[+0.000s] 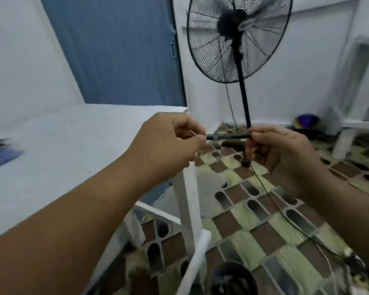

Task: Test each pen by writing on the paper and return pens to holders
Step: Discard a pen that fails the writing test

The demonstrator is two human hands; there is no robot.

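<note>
A slim black pen [228, 136] lies level in the air between both hands, out past the right corner of the white table [73, 150]. My left hand [168, 143] pinches its left end with thumb and fingers. My right hand [279, 152] pinches its right end. At the table's far left edge a blurred blue thing [2, 158] with dark shapes above it shows; what it is cannot be told. No paper or pen holder can be made out.
A black standing fan [239, 37] rises behind the hands, its pole and cable [285, 216] running down to the patterned tile floor. A blue door [115, 50] is at the back. A white frame [360, 103] stands right. A dark round object [232, 277] sits on the floor below.
</note>
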